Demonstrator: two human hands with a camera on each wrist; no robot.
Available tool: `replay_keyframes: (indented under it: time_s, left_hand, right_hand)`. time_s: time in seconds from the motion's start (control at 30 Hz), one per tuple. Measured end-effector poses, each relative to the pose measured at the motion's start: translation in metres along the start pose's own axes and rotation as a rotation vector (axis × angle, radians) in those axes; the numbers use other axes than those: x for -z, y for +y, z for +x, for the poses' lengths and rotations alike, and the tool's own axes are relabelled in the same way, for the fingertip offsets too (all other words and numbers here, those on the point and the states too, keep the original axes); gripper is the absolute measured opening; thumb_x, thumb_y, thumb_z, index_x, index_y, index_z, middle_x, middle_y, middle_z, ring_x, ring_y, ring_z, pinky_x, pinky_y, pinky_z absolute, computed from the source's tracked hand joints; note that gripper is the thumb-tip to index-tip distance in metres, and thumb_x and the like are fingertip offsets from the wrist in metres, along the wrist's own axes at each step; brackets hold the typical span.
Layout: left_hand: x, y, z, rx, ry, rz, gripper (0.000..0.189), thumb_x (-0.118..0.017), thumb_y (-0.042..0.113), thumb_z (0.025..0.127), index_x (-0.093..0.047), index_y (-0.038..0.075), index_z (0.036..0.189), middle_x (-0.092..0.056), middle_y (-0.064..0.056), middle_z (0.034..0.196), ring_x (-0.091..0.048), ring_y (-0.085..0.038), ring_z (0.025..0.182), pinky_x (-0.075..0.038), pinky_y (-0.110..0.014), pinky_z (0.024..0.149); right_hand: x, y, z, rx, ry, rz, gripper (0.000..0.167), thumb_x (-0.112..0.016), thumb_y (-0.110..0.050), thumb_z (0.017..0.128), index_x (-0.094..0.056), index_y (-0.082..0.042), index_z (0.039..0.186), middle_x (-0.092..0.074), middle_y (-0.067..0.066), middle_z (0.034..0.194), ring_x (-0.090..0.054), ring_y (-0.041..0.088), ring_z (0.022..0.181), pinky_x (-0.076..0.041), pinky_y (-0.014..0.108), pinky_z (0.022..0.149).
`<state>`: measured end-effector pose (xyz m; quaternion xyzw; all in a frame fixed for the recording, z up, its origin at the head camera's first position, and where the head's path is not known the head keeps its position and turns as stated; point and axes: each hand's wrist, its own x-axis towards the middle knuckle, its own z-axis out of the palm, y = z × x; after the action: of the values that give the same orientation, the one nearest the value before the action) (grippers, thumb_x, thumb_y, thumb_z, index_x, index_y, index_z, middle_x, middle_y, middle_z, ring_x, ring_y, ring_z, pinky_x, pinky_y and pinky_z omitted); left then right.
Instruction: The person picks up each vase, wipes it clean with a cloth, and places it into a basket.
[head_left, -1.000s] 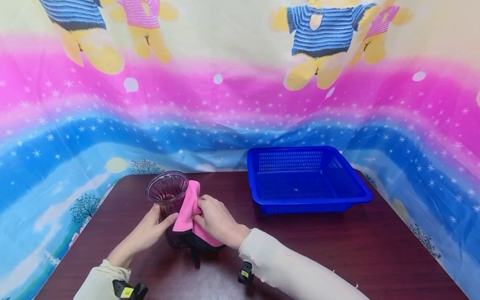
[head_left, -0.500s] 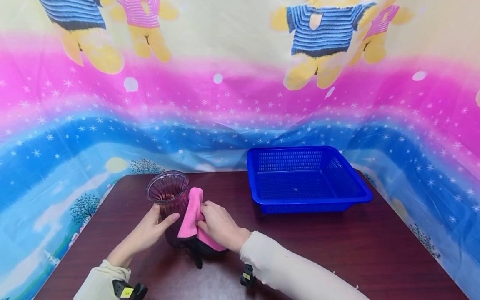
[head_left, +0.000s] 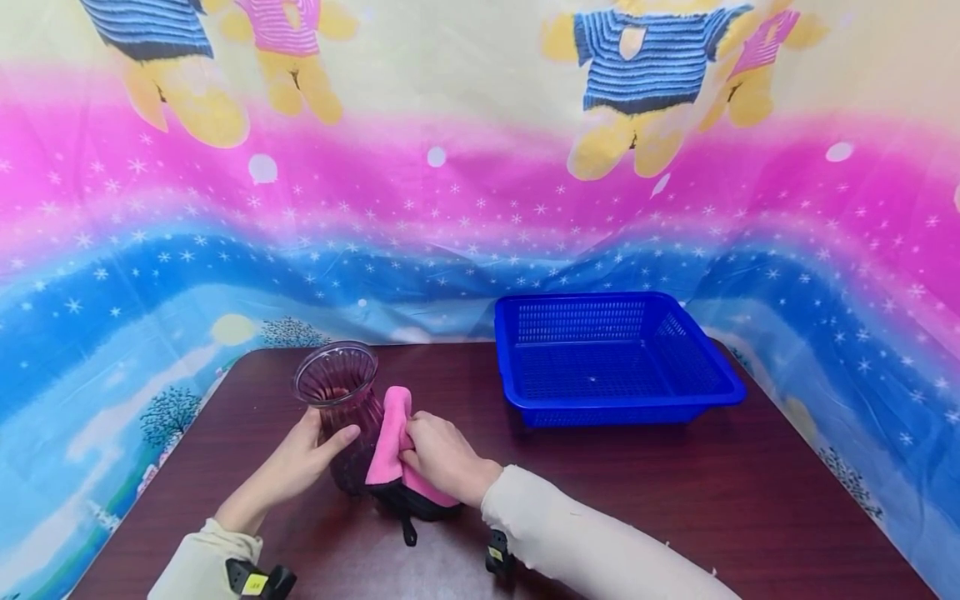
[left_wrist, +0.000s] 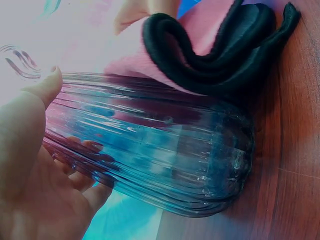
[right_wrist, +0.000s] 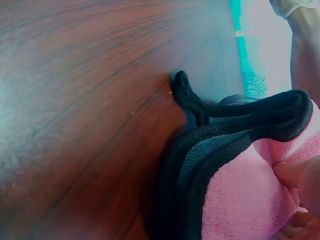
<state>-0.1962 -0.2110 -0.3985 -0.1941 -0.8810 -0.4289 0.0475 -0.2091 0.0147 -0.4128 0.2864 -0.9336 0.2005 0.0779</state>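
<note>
A ribbed, purple-tinted glass vase with a flared rim stands upright toward the left of the table. My left hand grips it below the rim, thumb on the near side and fingers wrapped behind, visible through the glass in the left wrist view. My right hand pinches a folded pink cloth beside the vase's right side. Black edging and a grey underside show on the cloth in the right wrist view. A black loop hangs from its lower edge.
A blue plastic basket with perforated walls stands at the back right of the dark brown wooden table. Behind the table hangs a printed curtain with bears and snowflakes. Each wrist wears a black camera.
The right hand has drawn the cloth down and slightly right along the vase's side, baring more of the glass. The left hand and vase have stayed put.
</note>
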Motion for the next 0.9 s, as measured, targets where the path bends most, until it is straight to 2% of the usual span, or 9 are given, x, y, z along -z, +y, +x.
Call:
replay_keyframes:
  time_s: [0.1, 0.17, 0.27, 0.4, 0.5, 0.57, 0.77, 0.83, 0.9]
  left_hand:
    - [0.000, 0.000, 0.000, 0.002, 0.000, 0.012, 0.056, -0.060, 0.022, 0.102, -0.037, -0.001, 0.147, -0.057, -0.022, 0.142, -0.058, -0.025, 0.128, -0.045, -0.015, 0.099]
    - [0.000, 0.001, 0.001, 0.006, -0.003, 0.015, 0.056, -0.060, 0.023, 0.102, -0.036, 0.000, 0.147, -0.057, -0.022, 0.142, -0.057, -0.032, 0.129, -0.045, -0.016, 0.099]
    - [-0.001, 0.001, 0.001, 0.005, -0.002, 0.012, 0.056, -0.059, 0.022, 0.103, -0.034, -0.002, 0.147, -0.057, -0.022, 0.141, -0.057, -0.034, 0.129, -0.048, -0.022, 0.101]
    - [-0.003, 0.001, 0.001, -0.001, 0.008, 0.011, 0.058, -0.059, 0.021, 0.103, -0.032, -0.004, 0.147, -0.055, -0.026, 0.141, -0.056, -0.038, 0.130, -0.050, -0.043, 0.105]
    - [-0.004, 0.000, 0.001, -0.005, 0.012, 0.014, 0.058, -0.059, 0.021, 0.103, -0.031, -0.005, 0.147, -0.054, -0.027, 0.142, -0.055, -0.040, 0.131, -0.048, -0.052, 0.106]
    - [-0.004, 0.000, 0.001, -0.007, 0.012, 0.014, 0.058, -0.059, 0.020, 0.102, -0.032, -0.006, 0.146, -0.055, -0.027, 0.141, -0.056, -0.040, 0.130, -0.048, -0.052, 0.106]
    - [-0.002, 0.001, 0.000, -0.006, 0.011, 0.021, 0.057, -0.059, 0.021, 0.103, -0.033, -0.005, 0.146, -0.056, -0.026, 0.141, -0.056, -0.039, 0.129, -0.049, -0.033, 0.104]
    - [-0.001, 0.001, 0.000, -0.005, 0.003, 0.013, 0.057, -0.059, 0.021, 0.103, -0.032, -0.004, 0.146, -0.055, -0.026, 0.142, -0.056, -0.040, 0.129, -0.049, -0.036, 0.105]
    - [0.000, 0.000, 0.000, 0.004, -0.006, 0.004, 0.058, -0.059, 0.021, 0.103, -0.031, -0.004, 0.148, -0.052, -0.027, 0.144, -0.055, -0.043, 0.131, -0.049, -0.046, 0.107]
  right_hand:
    - [-0.003, 0.002, -0.002, -0.003, -0.014, -0.014, 0.030, -0.076, -0.016, 0.088, -0.056, -0.014, 0.066, -0.062, 0.000, 0.080, -0.057, 0.010, 0.071, -0.045, 0.021, 0.060]
    - [-0.006, 0.004, -0.003, -0.003, -0.024, -0.018, 0.031, -0.076, -0.016, 0.088, -0.056, -0.014, 0.065, -0.061, -0.001, 0.078, -0.056, 0.009, 0.070, -0.042, 0.020, 0.059]
    - [-0.009, 0.008, -0.004, -0.002, -0.038, -0.014, 0.032, -0.076, -0.015, 0.088, -0.055, -0.014, 0.064, -0.058, -0.001, 0.072, -0.052, 0.009, 0.066, -0.038, 0.020, 0.058]
    - [-0.014, 0.013, -0.004, -0.016, -0.064, 0.011, 0.033, -0.076, -0.016, 0.088, -0.054, -0.014, 0.063, -0.052, -0.004, 0.066, -0.047, 0.007, 0.063, -0.035, 0.019, 0.057]
    - [-0.016, 0.016, -0.003, -0.030, -0.082, 0.044, 0.033, -0.076, -0.016, 0.088, -0.054, -0.014, 0.063, -0.050, -0.005, 0.062, -0.046, 0.006, 0.061, -0.034, 0.019, 0.054]
    - [-0.017, 0.017, -0.002, -0.030, -0.088, 0.063, 0.033, -0.077, -0.015, 0.087, -0.055, -0.013, 0.063, -0.049, -0.005, 0.060, -0.046, 0.005, 0.059, -0.034, 0.019, 0.053]
    - [-0.019, 0.019, -0.001, -0.041, -0.109, 0.100, 0.034, -0.076, -0.013, 0.087, -0.054, -0.012, 0.062, -0.046, -0.006, 0.056, -0.043, 0.004, 0.057, -0.032, 0.018, 0.051]
    - [-0.019, 0.019, -0.001, -0.048, -0.116, 0.115, 0.035, -0.077, -0.014, 0.088, -0.053, -0.013, 0.062, -0.044, -0.007, 0.055, -0.043, 0.004, 0.057, -0.032, 0.017, 0.051]
    - [-0.020, 0.019, 0.000, -0.055, -0.124, 0.127, 0.036, -0.077, -0.016, 0.089, -0.053, -0.013, 0.062, -0.043, -0.008, 0.055, -0.043, 0.003, 0.056, -0.031, 0.017, 0.051]
